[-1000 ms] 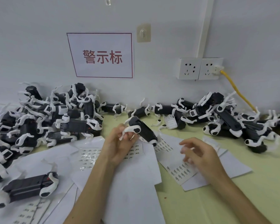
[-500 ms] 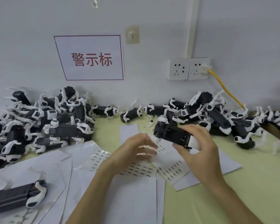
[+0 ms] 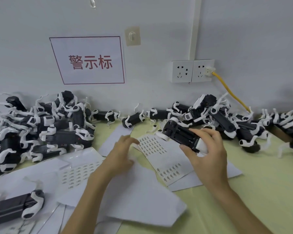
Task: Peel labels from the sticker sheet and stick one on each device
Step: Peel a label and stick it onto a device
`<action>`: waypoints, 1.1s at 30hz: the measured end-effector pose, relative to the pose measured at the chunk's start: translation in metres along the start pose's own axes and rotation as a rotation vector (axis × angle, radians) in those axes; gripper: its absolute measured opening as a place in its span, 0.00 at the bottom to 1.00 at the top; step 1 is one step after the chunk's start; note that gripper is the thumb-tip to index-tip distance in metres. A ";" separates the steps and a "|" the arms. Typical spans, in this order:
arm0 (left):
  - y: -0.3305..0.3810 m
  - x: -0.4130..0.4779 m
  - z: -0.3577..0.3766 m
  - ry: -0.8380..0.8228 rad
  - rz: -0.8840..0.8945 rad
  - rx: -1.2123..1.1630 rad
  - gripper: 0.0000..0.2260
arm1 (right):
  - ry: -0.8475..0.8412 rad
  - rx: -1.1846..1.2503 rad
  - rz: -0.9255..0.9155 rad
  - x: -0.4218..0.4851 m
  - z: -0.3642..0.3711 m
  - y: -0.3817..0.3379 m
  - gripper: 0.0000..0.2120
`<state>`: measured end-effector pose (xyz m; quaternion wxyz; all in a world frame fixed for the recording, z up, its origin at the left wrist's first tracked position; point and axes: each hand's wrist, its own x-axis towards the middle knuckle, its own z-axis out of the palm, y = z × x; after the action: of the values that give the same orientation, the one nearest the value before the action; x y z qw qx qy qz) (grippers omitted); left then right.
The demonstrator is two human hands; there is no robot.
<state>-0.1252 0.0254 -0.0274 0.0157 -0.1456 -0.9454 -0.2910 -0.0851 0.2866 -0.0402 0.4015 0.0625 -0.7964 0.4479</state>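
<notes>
Fingers (image 3: 201, 131) of the right hand (image 3: 208, 159) curl over a black device (image 3: 181, 135), thumb beneath, holding it tilted above the sticker sheet (image 3: 159, 149) at centre right. The left hand (image 3: 120, 152) reaches to that sheet's upper left edge. Its fingertips (image 3: 131, 141) blur against the paper, so I cannot tell whether they pinch a label. Print on the tiny labels is too small to read. Another device (image 3: 12, 208) at lower left is cut off by the frame edge. Tangled piles of devices (image 3: 41, 129) at left and upper right hide one another. Each is a matte black block with glossy white rounded caps and thin white straps. Flat white paper sheets (image 3: 139, 200) overlap on the pale yellow-green worktop (image 3: 260, 191).
</notes>
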 end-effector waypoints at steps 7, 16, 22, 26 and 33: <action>0.029 0.002 -0.011 0.016 -0.196 -1.245 0.27 | -0.334 0.594 0.161 0.001 -0.003 -0.010 0.20; 0.045 -0.026 0.016 -0.645 -0.073 -1.272 0.30 | -0.579 0.427 0.039 -0.006 -0.003 -0.013 0.21; 0.064 -0.029 0.033 -0.429 -0.216 -1.341 0.21 | -0.572 0.279 -0.046 -0.011 0.003 -0.016 0.37; 0.064 -0.032 0.037 -0.228 -0.256 -1.586 0.12 | -0.638 0.308 -0.068 -0.017 0.005 -0.024 0.40; 0.051 -0.030 0.031 0.003 -0.215 -1.755 0.08 | -0.407 0.151 -0.126 -0.019 0.010 -0.020 0.25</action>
<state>-0.0808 0.0748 -0.0286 -0.1281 -0.0153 -0.3899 -0.9118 -0.0691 0.2616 -0.0427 0.2540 0.2312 -0.8197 0.4584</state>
